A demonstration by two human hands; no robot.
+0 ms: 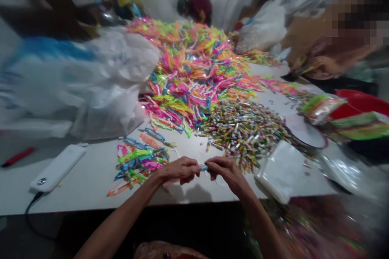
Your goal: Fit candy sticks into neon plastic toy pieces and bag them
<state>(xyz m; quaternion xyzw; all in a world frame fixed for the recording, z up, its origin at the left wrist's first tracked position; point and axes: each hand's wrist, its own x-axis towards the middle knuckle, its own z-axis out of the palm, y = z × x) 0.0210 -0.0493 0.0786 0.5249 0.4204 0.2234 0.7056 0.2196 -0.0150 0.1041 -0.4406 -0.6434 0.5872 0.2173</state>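
My left hand (184,168) and my right hand (224,168) meet above the near part of the white table. Pinched between their fingertips is a small blue piece (204,168), partly hidden by the fingers. A thin white cord (218,181) loops around below it; whether it is joined to the piece I cannot tell. Left of my left hand lies a small heap of bright plastic strips (136,162) in pink, green, blue and orange. Beyond my right hand spreads a pile of small printed tube-like pieces (243,125).
A large pile of neon strips (194,68) covers the table's middle. White plastic bags (112,85) bulge at left. A white device (59,168) with a cable and a red pen (18,157) lie near left. Clear bags (282,170) and a red basin (361,99) are right. Other people sit around.
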